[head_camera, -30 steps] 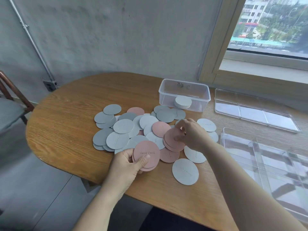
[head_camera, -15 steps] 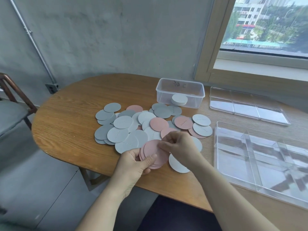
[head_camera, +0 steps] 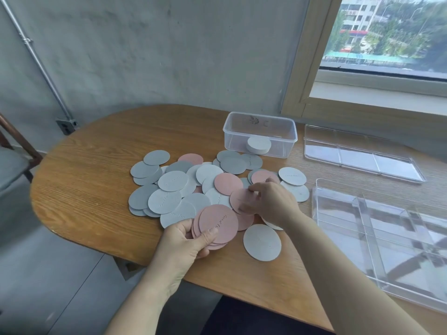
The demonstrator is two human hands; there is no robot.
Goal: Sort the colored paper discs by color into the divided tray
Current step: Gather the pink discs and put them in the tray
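Note:
A loose heap of grey, pale grey and pink paper discs (head_camera: 174, 189) covers the middle of the wooden table (head_camera: 92, 180). My left hand (head_camera: 186, 240) grips a small stack of pink discs (head_camera: 217, 224) near the table's front edge. My right hand (head_camera: 271, 201) pinches another pink disc (head_camera: 239, 199) just behind that stack, lifted a little off the heap. The clear divided tray (head_camera: 377, 240) lies to the right with nothing in its compartments. A single pale disc (head_camera: 262, 241) sits alone near the front edge.
A clear plastic box (head_camera: 260, 134) at the back holds a short stack of white discs (head_camera: 258, 145). A second flat clear divided lid or tray (head_camera: 358, 155) lies at the back right under the window. A chair (head_camera: 14, 160) stands at the far left.
My right hand added a pink disc to the left hand's stack, then moved back toward the heap and took hold of another pink disc. The left hand kept its stack.

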